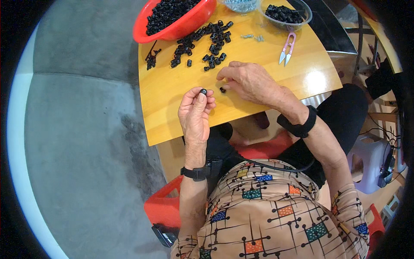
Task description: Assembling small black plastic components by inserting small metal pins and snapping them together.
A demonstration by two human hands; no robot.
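Note:
Between the thumb and fingers of my left hand (196, 114) is a small black plastic barrel (203, 91), its round end with a hole facing up. My right hand (250, 82) hovers over the table just to the right, fingers bent and drawn together. A tiny black piece (223, 90) shows at its thumb tip; whether it is pinched or lies on the wood I cannot tell. Beyond the hands, many loose black barrels (214, 48) are scattered across the yellow wooden table (172, 123). Several small metal springs (258, 38) lie farther right.
A red basin (207, 12) heaped with black parts stands at the far left. Clear bowls hold springs (241, 5) and black pieces (283, 14). Pink-handled thread snips (287, 49) lie at the right, and a black sprue-like scrap (152, 58) near the left edge.

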